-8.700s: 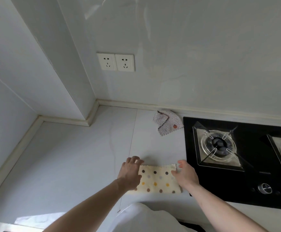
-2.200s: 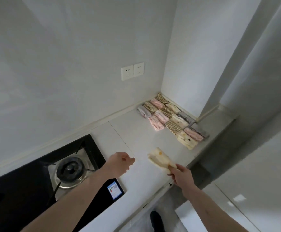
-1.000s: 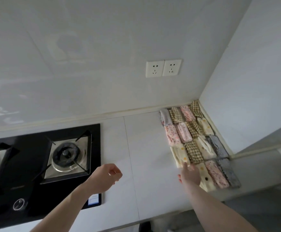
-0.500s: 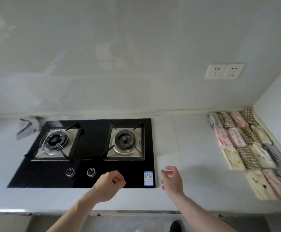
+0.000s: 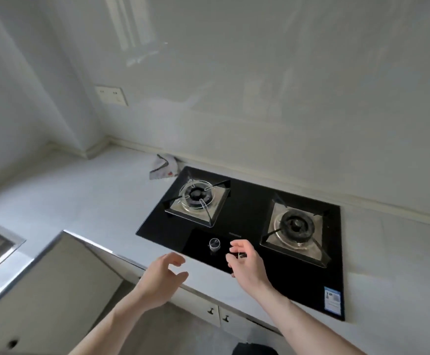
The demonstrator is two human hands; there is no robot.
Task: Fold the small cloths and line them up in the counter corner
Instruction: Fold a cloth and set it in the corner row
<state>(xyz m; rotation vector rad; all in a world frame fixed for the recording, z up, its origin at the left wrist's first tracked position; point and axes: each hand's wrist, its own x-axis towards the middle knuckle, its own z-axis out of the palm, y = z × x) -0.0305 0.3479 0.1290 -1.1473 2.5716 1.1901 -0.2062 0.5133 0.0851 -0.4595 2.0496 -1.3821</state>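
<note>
Both my hands are empty, fingers loosely curled: my left hand (image 5: 161, 279) hangs over the counter's front edge, my right hand (image 5: 247, 262) over the front of the black gas hob (image 5: 249, 208), beside its control knob (image 5: 214, 243). One crumpled small cloth (image 5: 163, 167) lies against the back wall, just off the hob's far left corner. Bare white counter (image 5: 81, 198) stretches left of the hob between me and the cloth.
</note>
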